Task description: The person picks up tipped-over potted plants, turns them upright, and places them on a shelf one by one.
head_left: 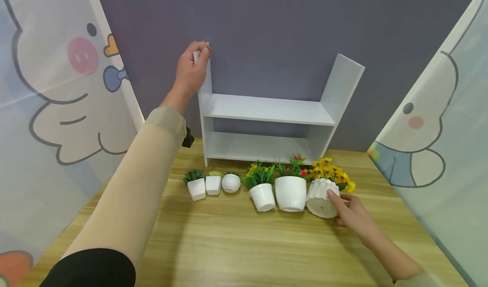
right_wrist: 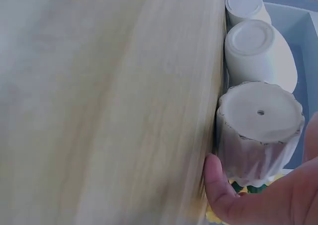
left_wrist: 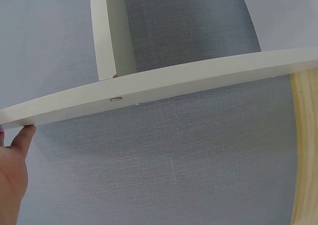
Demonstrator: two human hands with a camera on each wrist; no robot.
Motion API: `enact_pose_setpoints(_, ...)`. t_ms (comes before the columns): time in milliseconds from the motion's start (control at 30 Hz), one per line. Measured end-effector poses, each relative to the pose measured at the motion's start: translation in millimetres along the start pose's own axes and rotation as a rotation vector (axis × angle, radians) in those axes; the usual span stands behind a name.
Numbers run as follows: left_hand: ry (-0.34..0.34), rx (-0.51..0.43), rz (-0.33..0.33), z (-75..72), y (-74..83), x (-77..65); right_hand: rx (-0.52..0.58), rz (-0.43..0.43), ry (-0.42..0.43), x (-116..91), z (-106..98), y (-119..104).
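A white two-tier shelf stands against the grey wall. My left hand grips the top end of its left upright; in the left wrist view the fingers meet the edge of the white board. At the right end of a row of potted plants, a fluted white flowerpot with yellow flowers lies tipped, its base facing me. My right hand holds this pot from its right side, thumb on the wall. The right wrist view shows a drain hole in the flowerpot's base.
Left of the fluted pot lie a large white pot with red flowers and a smaller pot with yellow ones. Farther left are three small succulent pots. All are on the wooden table. Cartoon-printed sheets flank both sides.
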State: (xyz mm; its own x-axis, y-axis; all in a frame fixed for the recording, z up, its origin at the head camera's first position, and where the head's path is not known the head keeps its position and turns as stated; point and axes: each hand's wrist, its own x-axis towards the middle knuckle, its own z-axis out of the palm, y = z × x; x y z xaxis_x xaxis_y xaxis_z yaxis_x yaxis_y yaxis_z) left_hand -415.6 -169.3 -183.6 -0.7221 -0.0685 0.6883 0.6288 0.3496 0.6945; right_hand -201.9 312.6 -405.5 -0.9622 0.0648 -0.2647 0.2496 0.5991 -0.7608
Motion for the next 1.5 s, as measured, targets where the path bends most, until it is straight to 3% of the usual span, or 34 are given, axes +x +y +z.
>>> enact_pose_setpoints(300,-0.015,-0.02,0.042,8.7,-1.6,1.2,0.004,0.057,-0.033,7.9,1.3,1.1)
enact_pose_setpoints(767,-0.004,-0.011,0.037,4.1,0.0,2.7,0.047,0.082,-0.111,13.2,1.4,-9.4)
enact_pose_setpoints(1100,-0.008,0.007,0.044,2.5,-1.6,1.1,0.143,0.058,-0.06,14.3,4.9,-6.6)
enact_pose_setpoints(1500,-0.008,0.009,0.034,0.4,-2.3,0.3,0.123,0.019,0.021,6.1,6.3,-6.1)
